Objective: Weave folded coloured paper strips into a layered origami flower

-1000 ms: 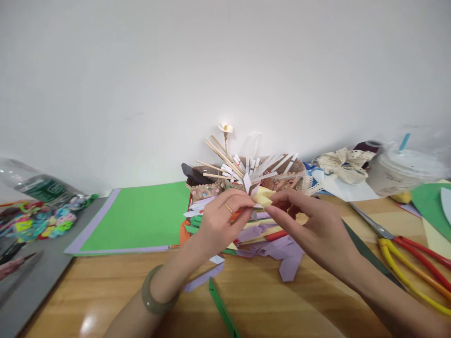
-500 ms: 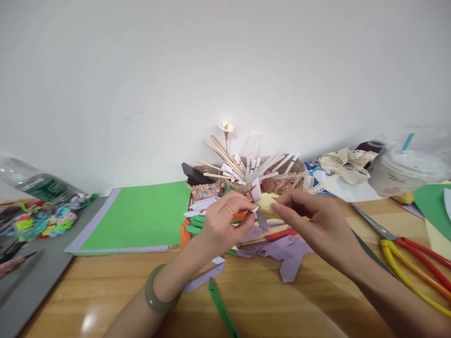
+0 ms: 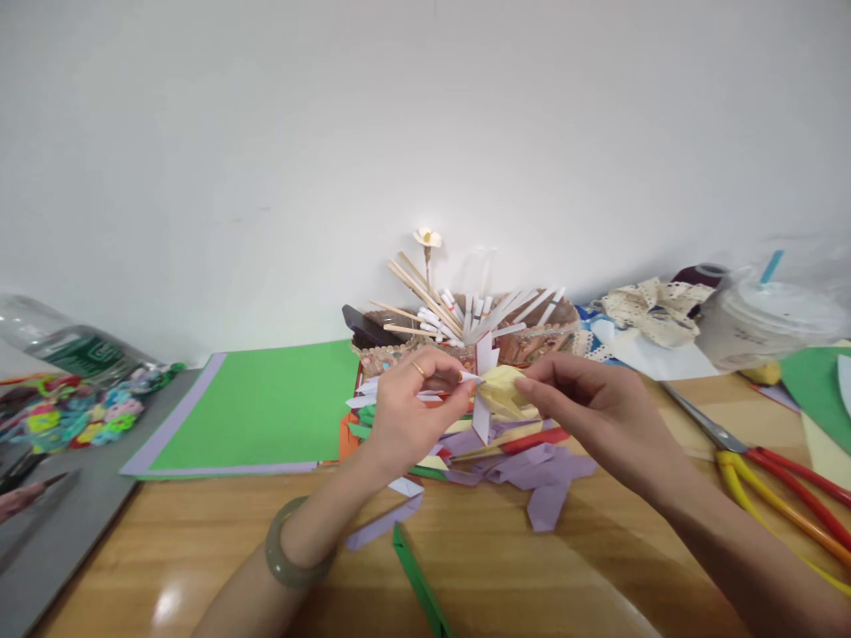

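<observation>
My left hand (image 3: 418,408) pinches the pointed tip of a white paper strip (image 3: 469,377) between thumb and forefinger. Across from it, my right hand (image 3: 578,390) grips a pale yellow folded paper piece (image 3: 506,393). The two meet between my hands, and a whitish, red-edged folded paper piece (image 3: 485,390) stands upright there like a cross. How the papers join cannot be made out. Below them lies a heap of folded purple paper strips (image 3: 538,470) with green, red and yellow ones among them. Nearer to me are a loose green paper strip (image 3: 418,580) and a lilac strip (image 3: 389,523).
Scalloped containers (image 3: 551,332) with markers and sticks stand against the wall. Green paper sheets (image 3: 259,408) lie left, scissors (image 3: 724,443) right. A lidded cup (image 3: 764,319), lace ribbon (image 3: 655,310), plastic bottle (image 3: 80,341) and another person's hand (image 3: 23,501) are at the sides.
My left hand has shifted slightly left and up, its grip drawn away from the yellow piece. More of the upright whitish paper now shows. My right hand has barely moved.
</observation>
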A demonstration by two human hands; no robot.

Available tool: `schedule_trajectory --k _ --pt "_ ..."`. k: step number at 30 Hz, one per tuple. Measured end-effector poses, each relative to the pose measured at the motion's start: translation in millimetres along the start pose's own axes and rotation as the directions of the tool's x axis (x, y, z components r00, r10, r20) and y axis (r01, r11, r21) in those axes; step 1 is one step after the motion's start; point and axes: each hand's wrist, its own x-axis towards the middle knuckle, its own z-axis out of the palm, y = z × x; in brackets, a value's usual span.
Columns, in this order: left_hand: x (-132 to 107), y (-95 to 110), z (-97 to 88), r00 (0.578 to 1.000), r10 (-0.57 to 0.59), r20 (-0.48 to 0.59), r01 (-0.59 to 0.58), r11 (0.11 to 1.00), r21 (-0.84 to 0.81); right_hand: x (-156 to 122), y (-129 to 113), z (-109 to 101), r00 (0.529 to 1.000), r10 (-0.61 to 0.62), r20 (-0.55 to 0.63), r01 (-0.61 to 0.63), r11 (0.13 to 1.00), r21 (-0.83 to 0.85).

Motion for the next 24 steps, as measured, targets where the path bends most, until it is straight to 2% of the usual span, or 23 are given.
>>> schedule_trajectory --k 10,18,20,22,24 --pt "3 2 -1.9 0.983 -0.185 0.012 0.184 0.968 -0.171 -1 -1 -2 1.0 -0.006 -0.013 0.006 1.0 -0.013" --pt "5 2 -5.5 0.971 -0.233 0.059 0.24 0.949 -0.203 -3 -2 -4 1.0 -0.002 -0.012 0.001 1.0 -0.021" --pt "7 -1 -6.3 0.96 -0.263 0.099 0.28 0.923 -0.265 -3 -1 -5 0.998 -0.018 -0.064 0.017 1.0 -0.02" --pt "10 -6 -6.7 0.955 -0.271 0.116 0.295 0.879 -0.375 -3 2 -6 0.98 -0.068 -0.186 0.072 0.997 0.015" --pt "12 -11 -5.8 0.962 -0.264 0.067 0.262 0.826 -0.5 -2 5 -5 0.957 -0.133 -0.258 0.15 0.988 0.046"
